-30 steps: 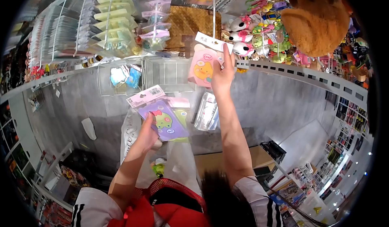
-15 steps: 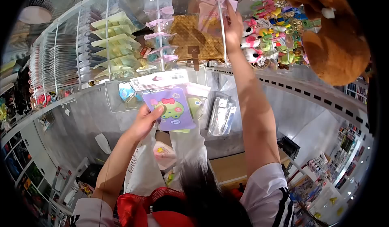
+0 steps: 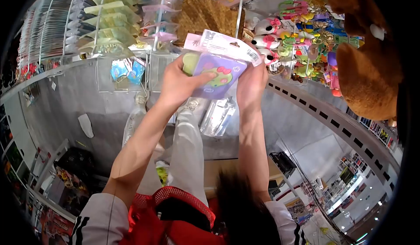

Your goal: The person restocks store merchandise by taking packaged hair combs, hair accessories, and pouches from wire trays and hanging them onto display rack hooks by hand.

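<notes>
My left hand point(image 3: 181, 82) grips a purple package point(image 3: 217, 76) with a green frog face and a pink bow, its thumb across the front. Behind it, a green package point(image 3: 190, 63) shows at the left edge in the same grip. A white and pink header card point(image 3: 231, 46) with a barcode tops the purple package. My right hand point(image 3: 252, 84) is raised at the right side of the packages, its fingers at the end of the header card. Whether those fingers pinch the card is partly hidden.
Packets hang on hooks point(image 3: 114, 24) at the upper left. Colourful figures point(image 3: 267, 41) and a brown plush point(image 3: 366, 81) hang at the right. A wire basket point(image 3: 101, 76) holds blue packets point(image 3: 127, 71). Silver packages point(image 3: 218, 117) lie below my hands.
My right hand has come down from the hanging pink packages to the purple one. My left hand has moved up and right with its packages, meeting the right hand.
</notes>
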Motion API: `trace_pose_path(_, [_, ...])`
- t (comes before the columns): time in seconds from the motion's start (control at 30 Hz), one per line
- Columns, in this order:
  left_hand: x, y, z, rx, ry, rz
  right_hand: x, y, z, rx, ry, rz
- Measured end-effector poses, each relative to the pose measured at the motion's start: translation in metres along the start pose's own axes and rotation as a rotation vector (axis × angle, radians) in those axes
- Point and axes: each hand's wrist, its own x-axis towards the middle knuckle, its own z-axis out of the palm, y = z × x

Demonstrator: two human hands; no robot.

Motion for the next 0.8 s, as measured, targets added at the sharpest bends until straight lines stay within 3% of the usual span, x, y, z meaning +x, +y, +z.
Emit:
trace_pose_path(0.13, [0.002, -0.013, 0.009, 0.239, 0.009, 0.1, -0.013, -0.009, -0.013, 0.002, -0.056, -0.112])
trace_pose_path(0.17, [-0.001, -0.014, 0.014, 0.234, 0.012, 0.153, -0.022, -0.017, 0.0, 0.084, 0.011, -0.167])
trace_pose_path(0.27, [-0.007, -0.018, 0.015, 0.182, -0.019, 0.119, -0.03, -0.011, -0.013, -0.213, 0.101, -0.073])
trace_pose_path(0.4, [0.005, -0.029, 0.008, 0.12, -0.041, 0.19, -0.051, -0.021, 0.0, -0.101, 0.4, -0.042])
trace_pose_path(0.67, [0.03, -0.038, 0.026, 0.215, 0.092, 0.317, -0.081, -0.015, -0.01, -0.102, 0.416, -0.293])
trace_pose_path(0.8, [0.032, -0.039, 0.024, 0.211, 0.129, 0.285, -0.088, -0.01, -0.031, -0.193, 0.404, -0.204])
